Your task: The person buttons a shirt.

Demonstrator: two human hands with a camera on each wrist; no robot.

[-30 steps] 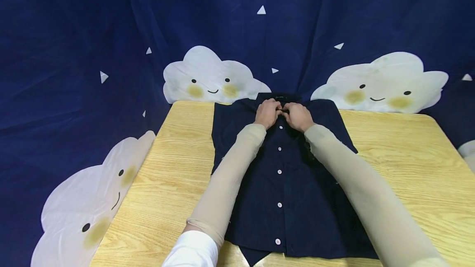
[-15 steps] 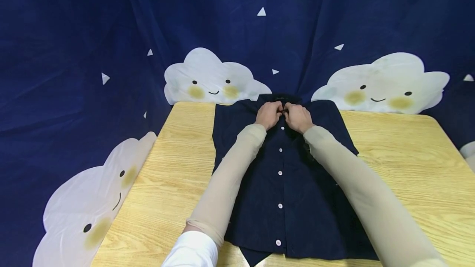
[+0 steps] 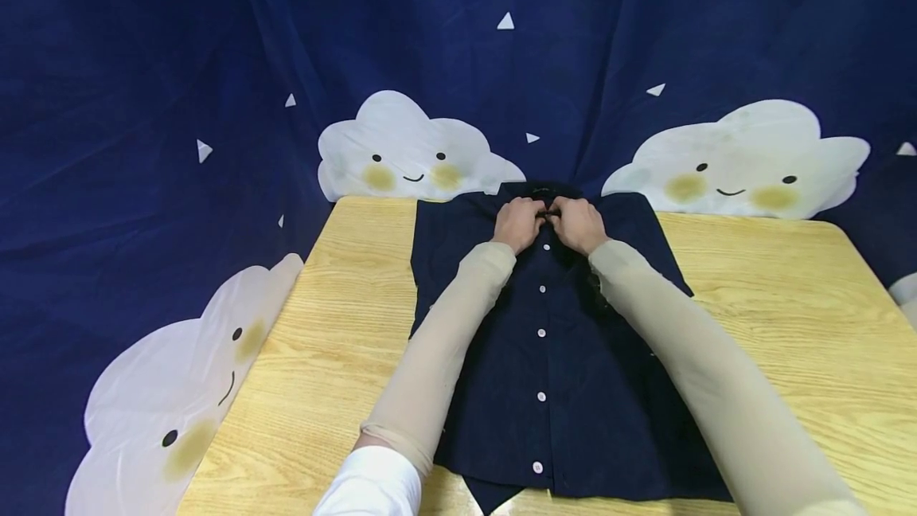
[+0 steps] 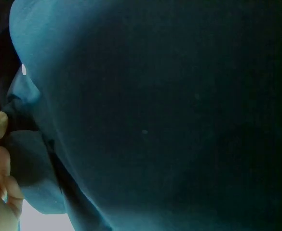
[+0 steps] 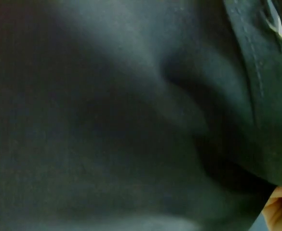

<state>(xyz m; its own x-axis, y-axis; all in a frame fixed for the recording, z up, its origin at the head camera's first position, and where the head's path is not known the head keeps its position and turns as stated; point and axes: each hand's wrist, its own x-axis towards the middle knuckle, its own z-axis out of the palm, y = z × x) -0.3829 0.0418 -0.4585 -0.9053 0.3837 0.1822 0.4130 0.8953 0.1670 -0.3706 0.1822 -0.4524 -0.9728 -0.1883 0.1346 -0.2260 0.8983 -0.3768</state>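
Observation:
A dark navy shirt [image 3: 494, 388] lies front up on the table, its collar [image 3: 512, 188] at the far end. White buttons run down its middle, among them a button [image 3: 541, 333] at mid-front. Just below the collar, my left hand [image 3: 517, 224] pinches the placket cloth from the left. My right hand [image 3: 577, 224] pinches it from the right, fingertips close to those of the left. Dark fabric fills most of both wrist views. In the right wrist view a button edge [image 5: 275, 21] shows in its buttonhole. What lies between the fingertips is hidden.
The light wooden table [image 3: 344, 293] extends to both sides of the shirt. Behind it hangs a navy curtain [image 3: 444, 30] with white smiling clouds, which also covers the left side. A dark pointed piece of cloth [image 3: 490, 494] sticks out beneath the shirt's near hem.
Both hands stay at the collar, with only slight finger movement at the placket. The whole head view has shifted a little.

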